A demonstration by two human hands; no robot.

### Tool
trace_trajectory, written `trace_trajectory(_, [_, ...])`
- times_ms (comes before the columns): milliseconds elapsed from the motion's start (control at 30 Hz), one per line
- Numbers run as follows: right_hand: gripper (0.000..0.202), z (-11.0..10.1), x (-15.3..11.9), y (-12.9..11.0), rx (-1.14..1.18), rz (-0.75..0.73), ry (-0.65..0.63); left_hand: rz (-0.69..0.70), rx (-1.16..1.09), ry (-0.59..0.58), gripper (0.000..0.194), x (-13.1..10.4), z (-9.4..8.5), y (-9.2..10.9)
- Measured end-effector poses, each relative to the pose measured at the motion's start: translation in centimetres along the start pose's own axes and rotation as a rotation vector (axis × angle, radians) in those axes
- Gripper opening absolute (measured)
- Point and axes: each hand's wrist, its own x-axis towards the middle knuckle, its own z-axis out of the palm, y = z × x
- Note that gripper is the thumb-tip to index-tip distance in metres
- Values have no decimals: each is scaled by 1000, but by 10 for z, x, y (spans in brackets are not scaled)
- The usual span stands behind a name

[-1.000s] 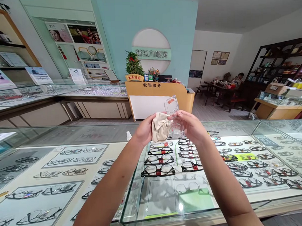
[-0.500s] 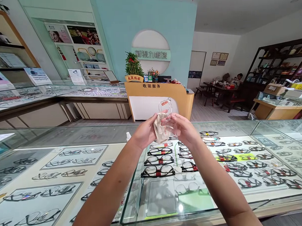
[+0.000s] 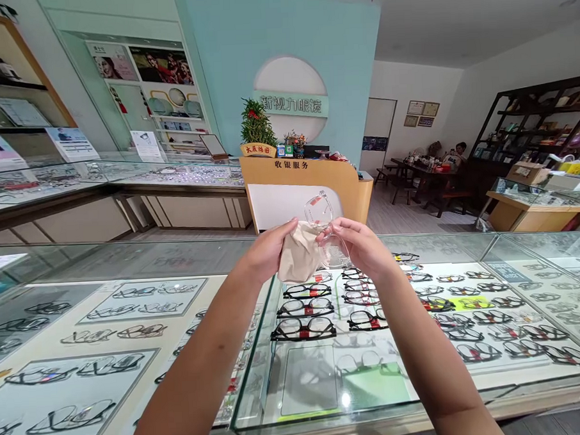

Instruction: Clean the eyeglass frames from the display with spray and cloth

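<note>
A pair of clear-framed eyeglasses [image 3: 319, 208] is held up over the glass display counter [image 3: 299, 429], turned so that one lens stands above the other. My right hand [image 3: 361, 243] is closed on the glasses near the middle of the frame. In my left hand [image 3: 268, 249] a beige cleaning cloth [image 3: 297, 254] is gripped, hanging down in loose folds. The cloth lies against the near side of the glasses. Some of the left fingers are hidden behind the cloth, and the lower lens is hard to make out.
Rows of dark-framed glasses [image 3: 304, 329] lie under the counter glass below my hands. More frames on pale trays [image 3: 144, 301] are at the left. Beyond stands a wooden cashier desk [image 3: 307, 172] with a plant [image 3: 256, 126]. A person [image 3: 459, 153] sits far back at a table.
My left hand has shifted slightly left and away from the glasses, and more of the cloth now shows. The glasses have tilted a little; my right hand has moved slightly to the right.
</note>
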Motion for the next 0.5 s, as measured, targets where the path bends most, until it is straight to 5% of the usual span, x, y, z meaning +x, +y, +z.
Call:
trace_trajectory(300, [22,-3,-2,0,-113,-76,21,7,143,21,46,0,-8,-1])
trace_trajectory(500, [28,1,-2,0,-53,-40,-28,-30,-82,-54,32,3,0,-1])
